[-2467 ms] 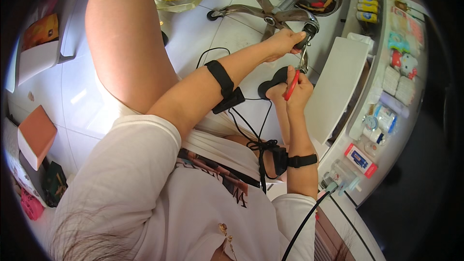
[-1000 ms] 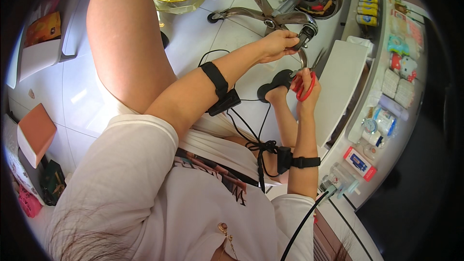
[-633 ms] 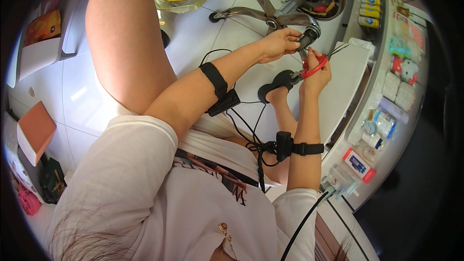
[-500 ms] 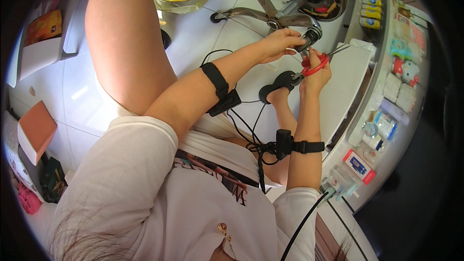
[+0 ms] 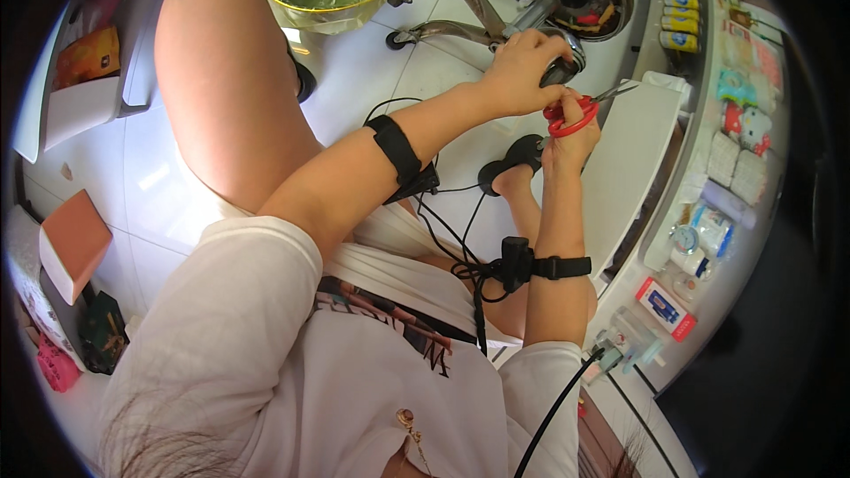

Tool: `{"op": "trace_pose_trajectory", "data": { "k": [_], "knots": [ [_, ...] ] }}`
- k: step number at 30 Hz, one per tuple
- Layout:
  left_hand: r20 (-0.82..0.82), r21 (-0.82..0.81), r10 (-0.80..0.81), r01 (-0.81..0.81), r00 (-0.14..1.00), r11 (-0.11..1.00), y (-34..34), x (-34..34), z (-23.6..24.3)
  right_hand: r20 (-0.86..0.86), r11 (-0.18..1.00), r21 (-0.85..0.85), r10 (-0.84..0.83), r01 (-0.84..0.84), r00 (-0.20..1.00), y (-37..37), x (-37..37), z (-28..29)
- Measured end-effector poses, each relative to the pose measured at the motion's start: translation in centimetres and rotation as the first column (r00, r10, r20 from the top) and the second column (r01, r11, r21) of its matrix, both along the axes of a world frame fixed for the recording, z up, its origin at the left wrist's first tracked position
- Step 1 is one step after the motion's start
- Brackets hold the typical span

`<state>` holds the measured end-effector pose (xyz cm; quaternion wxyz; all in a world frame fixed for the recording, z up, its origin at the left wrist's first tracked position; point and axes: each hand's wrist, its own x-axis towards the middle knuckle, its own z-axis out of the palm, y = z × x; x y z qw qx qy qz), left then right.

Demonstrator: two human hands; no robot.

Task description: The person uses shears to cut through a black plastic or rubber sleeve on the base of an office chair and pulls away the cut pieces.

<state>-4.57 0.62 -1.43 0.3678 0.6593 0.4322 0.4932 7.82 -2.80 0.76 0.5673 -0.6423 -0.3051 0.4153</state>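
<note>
My left hand curls its fingers over a dark caster wheel at the end of one leg of a chrome chair base. Just below it, my right hand holds a pair of red-handled scissors, the blades pointing up and to the right. The two hands nearly meet. The scissors' tips reach over the edge of a white drawer front. My fingers hide part of the caster, and whether anything else is pinched near it I cannot tell.
A bin with a green liner stands beyond my bent knee. To the right, a white shelf carries yellow cans, small toys, tissue packs and bottles. Black cables hang between my strapped forearms. A round chrome-rimmed part lies behind the base.
My left hand has moved up and wrapped over the caster, where before its fingers reached to its side. My right hand with the scissors has shifted slightly left.
</note>
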Motion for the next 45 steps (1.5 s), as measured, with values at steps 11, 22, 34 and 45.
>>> {"op": "trace_pose_trajectory", "data": {
  "k": [11,22,34,45],
  "knots": [
    [0.096,-0.651,-0.118,0.152,0.988,0.744,1.5,0.3,1.4,-0.092,0.997,-0.049,-0.061,0.056,0.994,-1.0,-0.8,-0.1],
    [0.345,-0.771,-0.165,0.380,0.924,0.511,1.4,-1.6,1.1,-0.119,0.993,-0.086,-0.087,0.077,0.989,-2.0,0.4,-1.1],
    [0.425,-0.763,-0.301,0.516,0.854,0.389,1.2,-3.4,-1.5,-0.190,0.995,-0.035,-0.094,0.089,0.977,-2.0,0.2,-1.7],
    [0.618,-0.525,-0.250,0.628,0.746,0.574,2.7,-1.4,-2.1,-0.187,0.998,-0.047,-0.052,0.044,0.981,-1.8,-0.3,-1.0]
  ]
}}
